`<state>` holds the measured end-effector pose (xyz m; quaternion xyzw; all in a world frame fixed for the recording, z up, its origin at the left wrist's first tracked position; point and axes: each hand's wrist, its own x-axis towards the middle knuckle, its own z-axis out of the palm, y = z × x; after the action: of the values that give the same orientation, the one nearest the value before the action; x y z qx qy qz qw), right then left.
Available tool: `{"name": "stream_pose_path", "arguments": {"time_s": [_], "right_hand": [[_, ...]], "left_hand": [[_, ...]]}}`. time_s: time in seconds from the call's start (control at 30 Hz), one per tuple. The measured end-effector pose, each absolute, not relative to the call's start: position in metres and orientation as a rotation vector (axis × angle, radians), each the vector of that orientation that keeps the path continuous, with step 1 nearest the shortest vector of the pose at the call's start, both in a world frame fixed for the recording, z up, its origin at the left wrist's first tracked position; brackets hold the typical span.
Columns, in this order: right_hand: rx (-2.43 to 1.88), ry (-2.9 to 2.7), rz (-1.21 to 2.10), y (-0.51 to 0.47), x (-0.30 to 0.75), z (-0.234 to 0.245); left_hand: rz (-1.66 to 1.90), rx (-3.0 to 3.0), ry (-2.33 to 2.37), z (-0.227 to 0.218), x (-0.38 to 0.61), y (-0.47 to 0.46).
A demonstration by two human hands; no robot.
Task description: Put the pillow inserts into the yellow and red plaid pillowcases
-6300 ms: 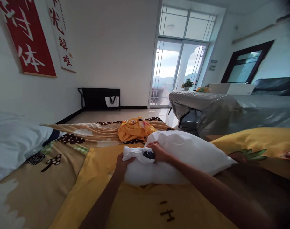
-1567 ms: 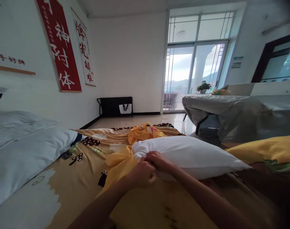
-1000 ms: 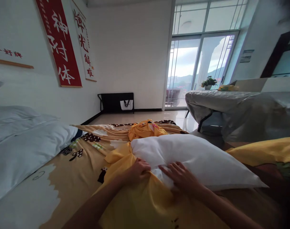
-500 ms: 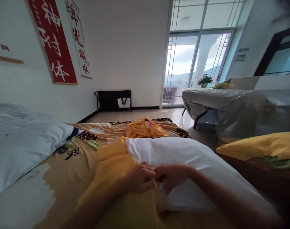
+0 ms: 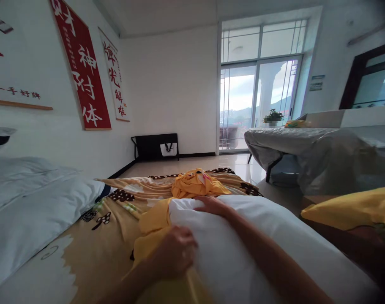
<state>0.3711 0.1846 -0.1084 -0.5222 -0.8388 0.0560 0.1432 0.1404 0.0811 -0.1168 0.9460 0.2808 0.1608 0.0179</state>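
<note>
A white pillow lies in front of me on the bed, its left end tucked into a yellow pillowcase. My left hand is closed on the edge of the pillowcase near its opening, beside the pillow; it is slightly blurred. Stretched over the pillow's far side, my right hand rests with its fingers extended on the white fabric. Just beyond it sits a crumpled orange-yellow cloth with a pink patch.
A patterned tan blanket covers the bed. White bedding is piled at left. A yellow cushion stands at right. Behind are a covered table, a potted plant and a black folded frame with a white bag.
My right hand has left the pillowcase edge and moved away from me onto the pillow's far side. My left hand stays at the pillowcase, slightly lower and left. The view has tilted up.
</note>
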Motion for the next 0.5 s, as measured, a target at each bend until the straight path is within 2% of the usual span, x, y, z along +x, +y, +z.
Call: {"name": "stream_pose_path", "arguments": {"time_s": [0.07,0.17,0.33,0.5], "right_hand": [[-1.522,-2.364,0.061,0.166,0.368,-0.100],[-1.545,-2.344,-0.189,0.136,0.360,-0.090],[-1.508,-2.352,-0.495,0.098,0.351,-0.087],[-1.401,-2.484,-0.397,0.080,0.353,-0.073]], "left_hand": [[0.692,2.739,1.385,-0.101,0.134,0.104],[0.647,2.601,1.785,-0.088,0.133,0.135],[0.508,2.549,1.825,-0.088,0.129,0.141],[0.254,2.602,1.910,-0.095,0.110,0.133]]}}
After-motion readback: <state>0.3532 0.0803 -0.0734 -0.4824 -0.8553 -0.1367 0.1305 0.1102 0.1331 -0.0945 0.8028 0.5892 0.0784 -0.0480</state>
